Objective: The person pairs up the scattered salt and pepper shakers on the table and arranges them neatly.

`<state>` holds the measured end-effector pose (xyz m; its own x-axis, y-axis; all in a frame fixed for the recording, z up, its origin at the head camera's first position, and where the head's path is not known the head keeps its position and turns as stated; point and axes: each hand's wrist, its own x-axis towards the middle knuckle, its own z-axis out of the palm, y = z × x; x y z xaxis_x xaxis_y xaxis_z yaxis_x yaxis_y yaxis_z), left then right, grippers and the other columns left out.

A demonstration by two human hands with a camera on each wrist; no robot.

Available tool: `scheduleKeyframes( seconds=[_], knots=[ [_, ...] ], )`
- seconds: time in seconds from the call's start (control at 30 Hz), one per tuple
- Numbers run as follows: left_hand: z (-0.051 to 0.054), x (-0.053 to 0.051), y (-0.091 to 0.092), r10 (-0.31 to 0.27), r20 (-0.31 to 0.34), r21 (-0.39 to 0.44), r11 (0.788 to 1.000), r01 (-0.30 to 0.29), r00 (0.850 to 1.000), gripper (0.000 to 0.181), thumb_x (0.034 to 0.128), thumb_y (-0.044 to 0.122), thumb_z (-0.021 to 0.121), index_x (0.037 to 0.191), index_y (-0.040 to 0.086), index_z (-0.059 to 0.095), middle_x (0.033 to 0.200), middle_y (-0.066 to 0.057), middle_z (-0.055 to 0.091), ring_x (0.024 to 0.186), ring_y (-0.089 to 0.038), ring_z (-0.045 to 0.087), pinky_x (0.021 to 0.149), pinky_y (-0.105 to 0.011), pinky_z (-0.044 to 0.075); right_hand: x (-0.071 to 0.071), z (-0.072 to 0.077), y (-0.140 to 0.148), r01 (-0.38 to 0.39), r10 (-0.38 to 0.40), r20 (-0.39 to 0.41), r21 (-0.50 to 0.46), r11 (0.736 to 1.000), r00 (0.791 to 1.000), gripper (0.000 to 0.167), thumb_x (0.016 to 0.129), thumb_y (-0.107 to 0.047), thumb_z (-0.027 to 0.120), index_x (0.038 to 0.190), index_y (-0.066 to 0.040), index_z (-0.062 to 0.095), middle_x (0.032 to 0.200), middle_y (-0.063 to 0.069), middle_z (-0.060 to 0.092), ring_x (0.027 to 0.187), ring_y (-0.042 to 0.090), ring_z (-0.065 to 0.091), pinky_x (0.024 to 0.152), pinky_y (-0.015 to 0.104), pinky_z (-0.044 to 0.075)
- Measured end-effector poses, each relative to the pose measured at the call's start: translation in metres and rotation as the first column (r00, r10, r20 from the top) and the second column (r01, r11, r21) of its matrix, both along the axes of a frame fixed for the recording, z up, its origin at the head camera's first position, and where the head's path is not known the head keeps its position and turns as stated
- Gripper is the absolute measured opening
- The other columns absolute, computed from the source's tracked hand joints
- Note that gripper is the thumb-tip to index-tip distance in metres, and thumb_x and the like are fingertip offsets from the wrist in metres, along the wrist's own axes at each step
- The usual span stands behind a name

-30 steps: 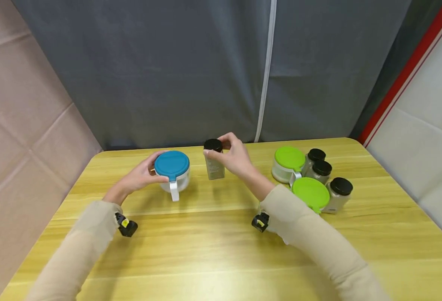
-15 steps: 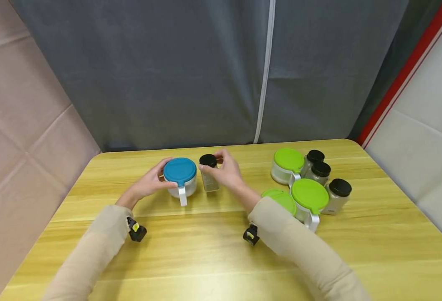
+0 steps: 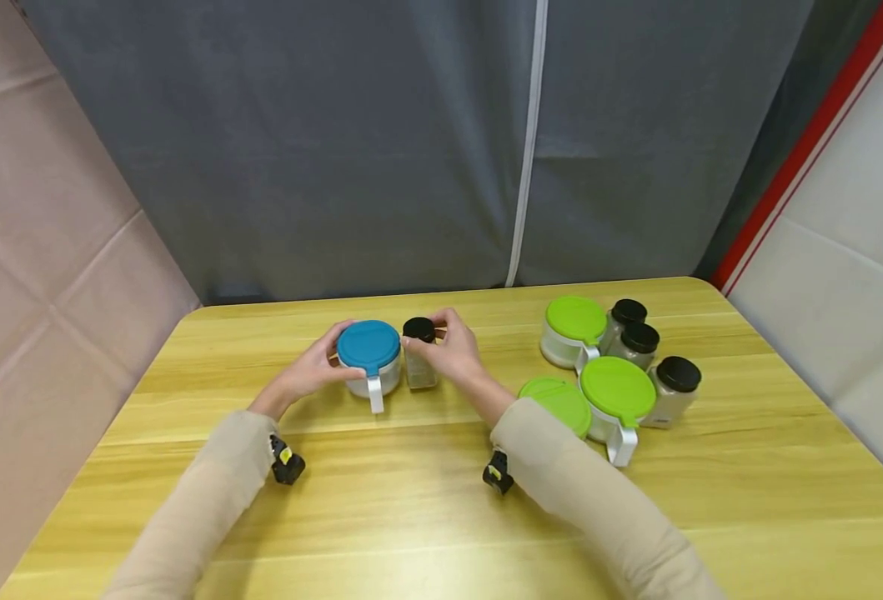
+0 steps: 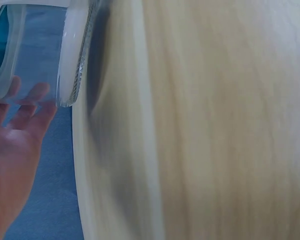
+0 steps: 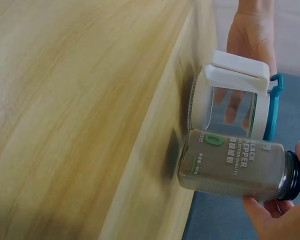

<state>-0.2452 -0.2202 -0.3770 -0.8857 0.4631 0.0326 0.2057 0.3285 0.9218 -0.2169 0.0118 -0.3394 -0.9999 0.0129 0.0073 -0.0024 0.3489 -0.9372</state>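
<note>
In the head view my left hand (image 3: pixel 312 372) grips the blue-lidded jar (image 3: pixel 368 346) from its left side, fingers behind it and thumb in front; the jar's white handle faces me. My right hand (image 3: pixel 455 348) pinches the black-capped pepper bottle (image 3: pixel 421 369) near its cap, just right of the jar. The right wrist view shows the bottle (image 5: pixel 235 162) labelled black pepper beside the clear jar (image 5: pixel 232 107), with the left hand (image 5: pixel 252 40) behind the jar. In the left wrist view the left hand's fingers (image 4: pixel 32 117) lie against the jar's glass (image 4: pixel 37 50).
On the right of the wooden table (image 3: pixel 411 517) stand several green-lidded jars, one (image 3: pixel 576 319) at the back, one (image 3: pixel 618 390) nearer, another (image 3: pixel 557 403) partly behind my right sleeve. Several black-capped bottles (image 3: pixel 669 398) stand beside them. A grey curtain (image 3: pixel 298 150) hangs behind the table.
The left hand has moved right and slightly nearer me with the blue-lidded jar. The right hand has brought the pepper bottle nearer me, and the gap between jar and bottle has narrowed.
</note>
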Motion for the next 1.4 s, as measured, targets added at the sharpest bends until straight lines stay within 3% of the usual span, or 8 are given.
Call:
scheduleKeyframes(
  seconds=[0.5,0.87,1.4],
  knots=[
    [-0.010,-0.007,0.007,0.015,0.003,-0.002,1.000,-0.015,1.000,0.083,0.0762,0.019,0.070,0.139,0.009,0.018,0.137,-0.015,0.028,0.123,-0.029,0.029,0.097,-0.046,0.026,-0.006,-0.008,0.000,0.011,-0.011,0.006,-0.004,1.000,1.000,0.045,0.074,-0.026,0.072,0.108,-0.008,0.048,0.113,0.008,0.049,0.107,0.025,0.045,0.084,0.036,0.041],
    [-0.008,-0.017,0.008,-0.007,0.038,-0.013,1.000,0.007,0.999,0.081,0.0780,0.014,0.068,0.140,0.010,0.017,0.137,-0.014,0.027,0.121,-0.029,0.030,0.098,-0.047,0.023,-0.012,-0.008,-0.001,0.044,-0.044,0.010,0.004,0.999,0.999,0.047,0.074,-0.025,0.072,0.110,-0.008,0.048,0.116,0.009,0.049,0.105,0.025,0.045,0.084,0.035,0.041],
    [-0.001,-0.029,0.005,-0.051,0.093,-0.059,0.997,0.056,0.994,0.081,0.0816,0.015,0.064,0.142,0.015,0.010,0.142,-0.014,0.015,0.127,-0.032,0.017,0.100,-0.050,0.015,-0.019,-0.010,-0.003,0.065,-0.065,-0.005,-0.002,0.998,0.998,0.047,0.076,-0.024,0.071,0.112,-0.007,0.046,0.114,0.009,0.048,0.103,0.023,0.045,0.085,0.034,0.041]
  ],
)
